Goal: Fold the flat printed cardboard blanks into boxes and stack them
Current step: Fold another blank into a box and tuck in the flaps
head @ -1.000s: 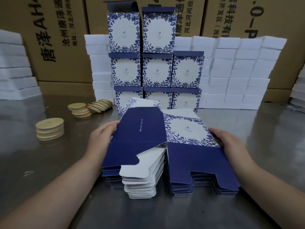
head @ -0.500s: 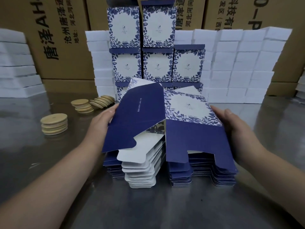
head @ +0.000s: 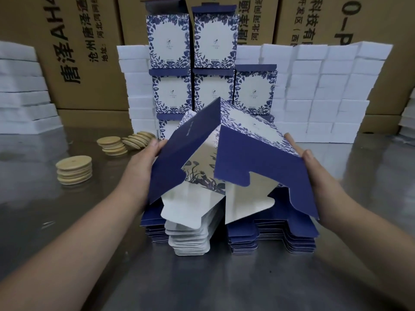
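A blue and white floral cardboard blank (head: 256,158) is lifted above the pile of flat blanks (head: 271,240) and bent into a tent shape, its ridge pointing up and away from me. My left hand (head: 143,162) grips its left navy panel at the edge. My right hand (head: 314,171) grips the right panel's outer edge. The white bottom flaps hang open towards me. Behind stands a stack of folded printed boxes (head: 213,86), three tiers high.
Several piles of round wooden lids (head: 74,169) lie on the steel table (head: 202,283) to the left. White foam blocks (head: 325,97) are stacked behind and at the left edge. Large brown cartons (head: 85,52) form the back wall.
Both hands lifted the top blank off the pile and pushed its sides inwards, so the flat sheet now stands bent open with a raised ridge.
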